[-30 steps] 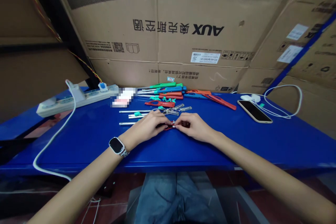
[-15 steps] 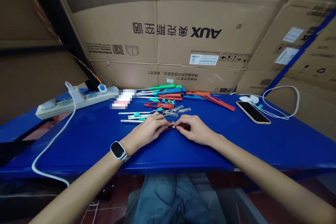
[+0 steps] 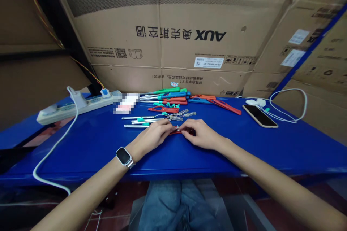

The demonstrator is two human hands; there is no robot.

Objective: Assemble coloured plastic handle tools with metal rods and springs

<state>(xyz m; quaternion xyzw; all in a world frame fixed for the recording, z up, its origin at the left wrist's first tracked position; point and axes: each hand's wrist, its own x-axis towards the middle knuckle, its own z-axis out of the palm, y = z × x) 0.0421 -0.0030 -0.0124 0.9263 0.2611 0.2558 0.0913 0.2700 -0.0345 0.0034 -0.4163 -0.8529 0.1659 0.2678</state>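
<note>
Scanning from the left, we note a white power strip (image 3: 78, 104) with its cord trailing off the edge of the blue tabletop (image 3: 89, 140). Next come bare metal shafts (image 3: 135, 126) lying loose, some with small teal fittings, and behind them a row of finished-looking tools with green, blue and red handles (image 3: 169, 95). We judge these two groups as the work left and the work done, though how many remain cannot be counted with certainty.

At centre, our left hand (image 3: 154, 135), a watch (image 3: 123, 156) on its wrist, is closed by the fingertips on one end of a small red piece (image 3: 177, 132) that rests low on the tabletop. Our right hand (image 3: 200, 133) pinches the other end, so both hands meet over this one part. A tiny pale fitting shows between the fingertips; whether it is seated yet is too small to tell. We take the piece in hand to be mid-assembly.

Further right lie longer red and orange pieces (image 3: 225, 105), then a phone (image 3: 260, 116) and a white cable (image 3: 287, 104) with its charger. Cardboard boxes (image 3: 173, 36) stand behind.
</note>
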